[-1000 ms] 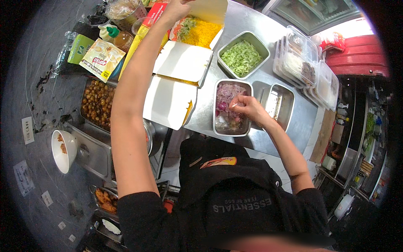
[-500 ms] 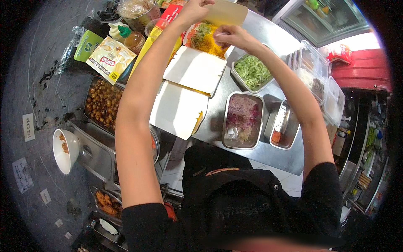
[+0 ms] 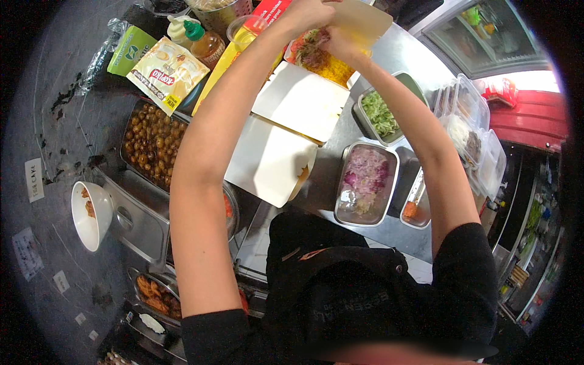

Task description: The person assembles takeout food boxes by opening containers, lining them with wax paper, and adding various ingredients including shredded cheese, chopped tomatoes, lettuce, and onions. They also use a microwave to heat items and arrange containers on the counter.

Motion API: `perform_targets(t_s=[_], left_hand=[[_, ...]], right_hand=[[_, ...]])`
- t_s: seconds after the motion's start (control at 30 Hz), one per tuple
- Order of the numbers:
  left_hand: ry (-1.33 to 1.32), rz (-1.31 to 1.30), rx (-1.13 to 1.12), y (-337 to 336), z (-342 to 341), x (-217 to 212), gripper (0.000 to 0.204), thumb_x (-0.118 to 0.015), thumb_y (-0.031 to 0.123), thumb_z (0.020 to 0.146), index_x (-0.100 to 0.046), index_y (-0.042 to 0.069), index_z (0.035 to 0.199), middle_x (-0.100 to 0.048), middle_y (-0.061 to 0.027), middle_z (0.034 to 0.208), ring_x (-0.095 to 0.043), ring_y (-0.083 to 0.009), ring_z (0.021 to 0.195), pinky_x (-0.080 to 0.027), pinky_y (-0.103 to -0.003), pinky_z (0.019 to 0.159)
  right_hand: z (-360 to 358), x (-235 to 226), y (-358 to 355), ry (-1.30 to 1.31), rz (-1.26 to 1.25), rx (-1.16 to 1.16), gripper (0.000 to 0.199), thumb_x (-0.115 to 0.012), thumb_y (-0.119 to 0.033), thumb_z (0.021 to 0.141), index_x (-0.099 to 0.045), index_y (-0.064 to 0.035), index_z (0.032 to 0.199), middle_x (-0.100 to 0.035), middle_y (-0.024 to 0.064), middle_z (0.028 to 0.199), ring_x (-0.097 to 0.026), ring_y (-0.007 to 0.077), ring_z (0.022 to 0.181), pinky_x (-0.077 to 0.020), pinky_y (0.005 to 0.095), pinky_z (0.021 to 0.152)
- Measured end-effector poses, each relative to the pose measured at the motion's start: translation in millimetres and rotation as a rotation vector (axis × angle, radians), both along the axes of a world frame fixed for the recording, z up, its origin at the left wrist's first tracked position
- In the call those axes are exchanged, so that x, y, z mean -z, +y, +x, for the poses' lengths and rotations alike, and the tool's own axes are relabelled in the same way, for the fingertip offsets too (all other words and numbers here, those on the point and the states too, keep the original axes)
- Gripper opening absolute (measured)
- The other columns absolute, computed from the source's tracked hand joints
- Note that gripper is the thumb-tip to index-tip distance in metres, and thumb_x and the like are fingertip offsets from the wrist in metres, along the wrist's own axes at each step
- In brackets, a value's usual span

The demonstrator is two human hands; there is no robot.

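My left hand [image 3: 309, 14] is at the top edge of the view, above the raised lid of an open food box; its fingers are partly cut off. Close beside it, my right hand [image 3: 342, 45] is low over that box, fingers drawn together; what they may hold is hidden. Inside the box lie yellow rice [image 3: 336, 68] and a shredded green and reddish topping [image 3: 311, 48]. Nearer to me are two open white boxes, one lid panel [image 3: 298, 100] behind the other [image 3: 267, 159]. A steel tray of shredded green vegetable [image 3: 378, 114] stands beneath my right forearm.
Right of the boxes are a tray of chopped purple onion [image 3: 367, 173] and a steel tray with an orange bit [image 3: 410, 210]. Stacked clear containers [image 3: 465, 115] stand farther right. On the left are small brown balls [image 3: 152, 143], a white bowl [image 3: 91, 222] and a squeeze bottle [image 3: 205, 45].
My right hand has moved up and slightly right, closer to my left hand. My left hand has shifted right. The whole view has also shifted, with the boxes and trays now farther right.
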State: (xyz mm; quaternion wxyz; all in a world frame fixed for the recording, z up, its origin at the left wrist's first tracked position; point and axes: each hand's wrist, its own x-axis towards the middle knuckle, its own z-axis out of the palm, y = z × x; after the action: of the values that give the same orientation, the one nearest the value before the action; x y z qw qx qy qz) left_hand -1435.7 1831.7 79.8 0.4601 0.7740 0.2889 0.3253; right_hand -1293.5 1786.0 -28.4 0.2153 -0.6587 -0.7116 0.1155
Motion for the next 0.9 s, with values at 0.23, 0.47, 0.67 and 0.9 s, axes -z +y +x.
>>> perform_targets(t_s=[0.23, 0.47, 0.67, 0.9], left_hand=[[0.007, 0.011, -0.028, -0.3, 3.4, -3.2, 0.043, -0.050, 0.006, 0.074, -0.061, -0.002, 0.114, -0.065, -0.0192, 0.111, -0.061, -0.0262, 0.105, -0.047, -0.034, 0.091], [0.022, 0.018, -0.055, -0.6, 6.5, -4.3, 0.038, -0.051, 0.010, 0.078, -0.062, -0.001, 0.113, -0.065, -0.0182, 0.111, -0.061, -0.0257, 0.105, -0.047, -0.035, 0.091], [-0.011, 0.016, -0.031, 4.3, 8.6, 2.4, 0.036, -0.052, 0.012, 0.079, -0.061, 0.000, 0.112, -0.066, -0.0170, 0.108, -0.062, -0.0246, 0.102, -0.048, -0.034, 0.089], [0.005, 0.010, -0.011, 5.1, 11.7, 3.4, 0.036, -0.053, 0.012, 0.078, -0.062, 0.000, 0.111, -0.066, -0.0163, 0.107, -0.062, -0.0238, 0.102, -0.048, -0.034, 0.089]], right_hand=[[9.6, 1.2, 4.7, -0.127, 0.098, 0.086, 0.022, -0.062, -0.013, 0.078, -0.066, 0.0046, 0.090, -0.065, 0.0268, 0.093, -0.063, 0.0414, 0.089, -0.0498, 0.0467, 0.080], [-0.8, -5.1, -8.5, -0.070, 0.104, 0.118, 0.021, -0.062, -0.014, 0.077, -0.067, 0.0035, 0.087, -0.065, 0.0258, 0.088, -0.063, 0.0411, 0.085, -0.0501, 0.0469, 0.078], [-7.2, -5.8, -18.9, 0.025, 0.124, 0.193, 0.017, -0.062, -0.012, 0.074, -0.068, 0.0027, 0.080, -0.064, 0.0270, 0.083, -0.063, 0.0420, 0.080, -0.0503, 0.0465, 0.077], [-14.7, -4.1, -32.5, 0.086, -0.042, 0.138, 0.016, -0.062, -0.012, 0.073, -0.068, 0.0029, 0.075, -0.065, 0.0262, 0.078, -0.064, 0.0395, 0.077, -0.0513, 0.0460, 0.075]])
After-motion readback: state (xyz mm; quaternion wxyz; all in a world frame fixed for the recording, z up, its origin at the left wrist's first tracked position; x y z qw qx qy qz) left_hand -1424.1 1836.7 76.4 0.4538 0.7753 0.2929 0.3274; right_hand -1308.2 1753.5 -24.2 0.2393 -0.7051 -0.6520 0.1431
